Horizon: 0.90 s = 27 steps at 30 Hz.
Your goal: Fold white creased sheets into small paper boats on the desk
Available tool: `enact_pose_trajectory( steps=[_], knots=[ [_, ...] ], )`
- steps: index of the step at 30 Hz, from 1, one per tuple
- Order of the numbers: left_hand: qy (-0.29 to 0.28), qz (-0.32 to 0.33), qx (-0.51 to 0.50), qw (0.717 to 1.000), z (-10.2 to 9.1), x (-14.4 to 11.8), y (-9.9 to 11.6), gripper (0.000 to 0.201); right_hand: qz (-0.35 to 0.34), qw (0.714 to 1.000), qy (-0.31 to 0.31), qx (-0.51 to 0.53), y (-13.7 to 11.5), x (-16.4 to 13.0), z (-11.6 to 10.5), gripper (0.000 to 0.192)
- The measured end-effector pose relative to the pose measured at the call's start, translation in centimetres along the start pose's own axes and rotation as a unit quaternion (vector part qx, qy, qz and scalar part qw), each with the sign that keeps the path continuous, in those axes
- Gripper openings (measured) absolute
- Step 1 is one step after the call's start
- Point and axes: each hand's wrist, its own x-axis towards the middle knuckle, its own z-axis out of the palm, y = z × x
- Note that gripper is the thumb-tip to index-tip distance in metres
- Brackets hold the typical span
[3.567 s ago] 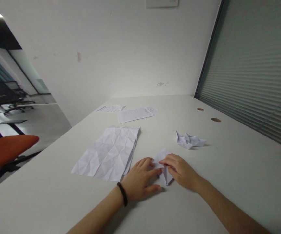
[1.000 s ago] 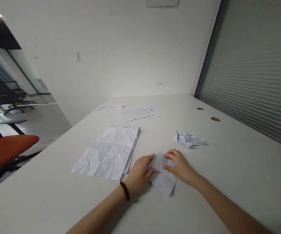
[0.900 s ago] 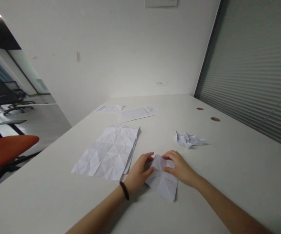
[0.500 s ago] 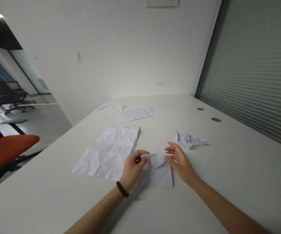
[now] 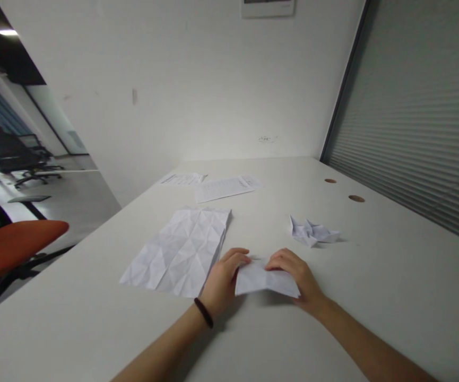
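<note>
A folded sheet of white paper point(image 5: 267, 281) is held between my two hands, its near edge lifted off the table. My left hand point(image 5: 226, 276) grips its left side, fingers curled over the far edge. On the right side, my right hand point(image 5: 299, 276) is closed on the same paper, fingers on top and the thumb hidden beneath. Left of my left hand lies a larger sheet of white paper point(image 5: 181, 249) covered in a pattern of creases. Beyond my right hand rests a small folded paper figure point(image 5: 312, 232) with pointed ends.
Two printed sheets point(image 5: 225, 189) point(image 5: 183, 179) lie farther back on the white table point(image 5: 392, 297). Round holes point(image 5: 356, 198) pierce the tabletop near the blinds point(image 5: 408, 132) at right. An orange chair point(image 5: 18, 244) stands at left; a person point(image 5: 8, 146) sits in the background.
The folded paper has gone from lying nearly flat to being raised at its near edge. My right hand's spread fingers have closed on it.
</note>
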Motion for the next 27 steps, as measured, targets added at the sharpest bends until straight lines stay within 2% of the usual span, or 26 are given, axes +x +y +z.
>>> enact_pose_trajectory(
  steps=[2, 4, 6, 10, 12, 14, 17, 20, 22, 24, 27],
  knots=[
    [-0.016, 0.028, 0.083, 0.996, -0.3, 0.0, -0.3, 0.046, -0.005, 0.996, -0.033, -0.082, 0.0, 0.0, -0.3, 0.015],
    [-0.018, 0.038, 0.123, 0.991, -0.6, 0.0, -0.5, 0.054, 0.017, 0.989, -0.076, -0.127, 0.1, 0.0, -0.3, 0.023],
    [-0.06, 0.047, 0.148, 0.986, -0.9, 0.1, -0.4, 0.051, 0.037, 0.983, -0.114, -0.142, 0.2, 0.0, -0.1, 0.027],
    [-0.196, 0.072, 0.201, 0.957, -1.7, 0.1, 0.7, 0.033, 0.049, 0.979, -0.141, -0.136, 0.0, 0.1, -0.1, 0.029],
    [-0.217, 0.075, 0.213, 0.95, -2.0, 0.1, 1.2, 0.027, 0.047, 0.983, -0.142, -0.108, -0.1, 0.1, -0.4, 0.027],
    [-0.218, 0.067, 0.217, 0.949, -1.9, 0.2, 1.5, 0.031, 0.053, 0.987, -0.135, -0.065, -0.2, 0.2, -0.7, 0.023],
    [-0.199, 0.033, 0.215, 0.955, -1.3, 0.2, 1.3, 0.019, 0.092, 0.989, -0.116, -0.019, 0.0, 0.0, -0.9, 0.024],
    [-0.148, -0.027, 0.198, 0.969, -0.4, 0.1, 0.8, 0.019, 0.13, 0.988, -0.086, -0.017, 0.5, -0.3, -0.6, 0.033],
    [-0.103, -0.054, 0.17, 0.979, 0.0, 0.1, 0.4, 0.035, 0.139, 0.988, -0.064, -0.028, 0.8, -0.4, -0.4, 0.043],
    [-0.08, -0.057, 0.148, 0.984, 0.4, 0.1, 0.3, 0.048, 0.131, 0.988, -0.06, -0.055, 0.9, -0.5, -0.2, 0.045],
    [-0.101, -0.041, 0.157, 0.982, 0.7, 0.1, 0.6, 0.03, 0.087, 0.986, -0.096, -0.107, 0.5, -0.5, -0.3, 0.034]
  ],
)
